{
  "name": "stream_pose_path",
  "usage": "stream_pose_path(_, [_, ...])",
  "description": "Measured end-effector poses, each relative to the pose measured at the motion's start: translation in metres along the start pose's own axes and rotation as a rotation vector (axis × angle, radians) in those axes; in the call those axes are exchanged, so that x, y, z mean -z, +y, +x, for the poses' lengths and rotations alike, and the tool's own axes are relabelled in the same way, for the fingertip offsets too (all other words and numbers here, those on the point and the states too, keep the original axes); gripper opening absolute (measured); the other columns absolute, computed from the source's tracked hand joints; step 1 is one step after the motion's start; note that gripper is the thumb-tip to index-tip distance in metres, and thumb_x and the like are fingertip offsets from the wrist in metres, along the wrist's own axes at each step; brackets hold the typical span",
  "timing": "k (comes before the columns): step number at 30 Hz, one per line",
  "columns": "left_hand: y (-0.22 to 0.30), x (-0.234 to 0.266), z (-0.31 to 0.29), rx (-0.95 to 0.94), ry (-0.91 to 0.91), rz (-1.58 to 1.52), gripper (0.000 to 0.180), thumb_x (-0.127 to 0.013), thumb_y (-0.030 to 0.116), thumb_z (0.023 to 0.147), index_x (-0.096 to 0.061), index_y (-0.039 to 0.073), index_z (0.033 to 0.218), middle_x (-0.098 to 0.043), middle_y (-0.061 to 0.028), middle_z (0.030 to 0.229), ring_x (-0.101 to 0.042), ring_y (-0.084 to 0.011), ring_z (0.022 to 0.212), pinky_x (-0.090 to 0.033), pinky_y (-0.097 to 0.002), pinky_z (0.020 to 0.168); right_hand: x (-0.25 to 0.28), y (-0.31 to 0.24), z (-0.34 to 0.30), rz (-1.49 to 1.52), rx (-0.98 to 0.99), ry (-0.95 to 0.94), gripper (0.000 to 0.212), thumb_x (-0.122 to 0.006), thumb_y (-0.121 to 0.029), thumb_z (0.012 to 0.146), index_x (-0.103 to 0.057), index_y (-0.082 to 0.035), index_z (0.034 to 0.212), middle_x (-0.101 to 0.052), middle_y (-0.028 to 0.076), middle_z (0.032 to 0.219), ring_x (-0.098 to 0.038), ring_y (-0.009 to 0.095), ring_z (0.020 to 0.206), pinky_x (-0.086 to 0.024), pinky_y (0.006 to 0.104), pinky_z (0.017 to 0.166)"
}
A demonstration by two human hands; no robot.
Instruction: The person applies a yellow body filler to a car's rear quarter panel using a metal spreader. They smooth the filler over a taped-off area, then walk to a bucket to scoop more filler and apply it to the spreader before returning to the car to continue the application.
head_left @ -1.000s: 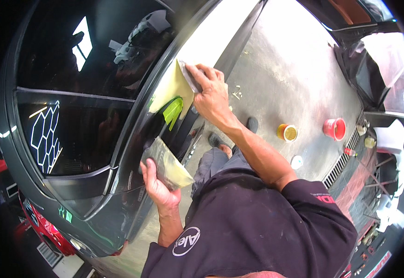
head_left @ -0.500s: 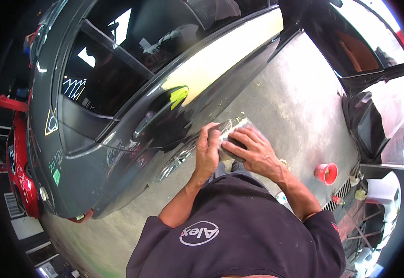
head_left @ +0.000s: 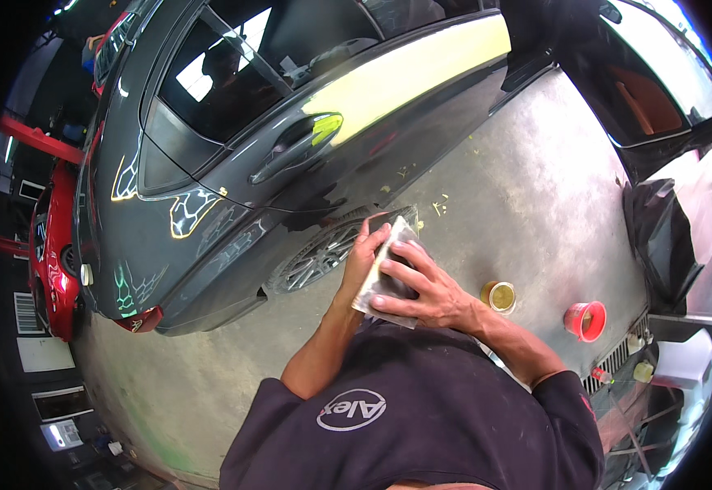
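Note:
Close in front of my body, both hands hold a flat, dark rectangular piece [head_left: 392, 255] with pale, smeared edges; I cannot make out its exact kind. It is tilted, its far end pointing toward the car. Along its left edge my left hand [head_left: 359, 266] is closed, fingers partly hidden behind it. My right hand [head_left: 433, 296] grips it from the right, fingers bent across its face. Ahead stands a dark grey car [head_left: 225, 212] with a pale yellow coated strip [head_left: 421, 75] along its door and bright yellow-green tape [head_left: 325, 127] by the door handle.
Pale scraps [head_left: 440, 204] lie on the concrete floor [head_left: 527, 163]. A round tub [head_left: 499, 296] and a red bucket [head_left: 584, 321] stand right of me, beside a floor grate [head_left: 615, 359]. An open car door [head_left: 646, 98] is at far right, a red car [head_left: 55, 261] at left.
My view has shifted, bringing the round tub into sight. My hands have drawn the flat piece slightly nearer my body and turned it more upright, showing more of its dark face.

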State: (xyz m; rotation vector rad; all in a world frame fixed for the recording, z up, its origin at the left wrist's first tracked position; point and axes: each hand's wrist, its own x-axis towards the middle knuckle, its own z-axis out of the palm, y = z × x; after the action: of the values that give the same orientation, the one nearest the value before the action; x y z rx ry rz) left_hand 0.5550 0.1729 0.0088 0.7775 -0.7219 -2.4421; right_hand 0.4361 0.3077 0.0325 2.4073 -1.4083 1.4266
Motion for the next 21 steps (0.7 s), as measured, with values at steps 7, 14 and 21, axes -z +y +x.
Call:
stream_pose_path(7, [0.031,0.009,-0.061,-0.127,-0.007,-0.063,0.026,-0.057,0.01,0.102,-0.055,0.011,0.128,-0.068,-0.01,0.118,-0.069,-0.0204,0.104,-0.059,-0.0377,0.092,0.019,0.022,-0.052,-0.184,-0.207,-0.188,0.057,-0.076,0.0,0.081,-0.06,-0.014,0.134,-0.065,0.013,0.121,-0.064,0.029,0.118,-0.054,0.0455,0.1])
stream_pose_path(14, [0.018,0.023,-0.058,0.133,-0.178,0.021,0.025,-0.06,0.013,0.102,-0.056,0.013,0.127,-0.069,-0.0074,0.109,-0.068,-0.0166,0.095,-0.061,-0.035,0.082,-0.022,0.036,0.032,1.16,-1.015,0.904,0.032,-0.054,-0.034,0.088,-0.056,-0.01,0.11,-0.054,0.001,0.078,-0.05,0.014,0.062,-0.041,0.0262,0.055])
stream_pose_path(21, [0.138,0.065,-0.054,-0.214,-0.152,0.067,0.023,-0.057,0.009,0.103,-0.056,0.008,0.126,-0.07,-0.01,0.113,-0.07,-0.0183,0.096,-0.06,-0.035,0.082,-0.041,0.024,0.07,0.256,-1.207,0.142,0.031,-0.067,-0.011,0.085,-0.063,0.0,0.114,-0.069,0.006,0.097,-0.06,0.015,0.094,-0.046,0.0328,0.082])
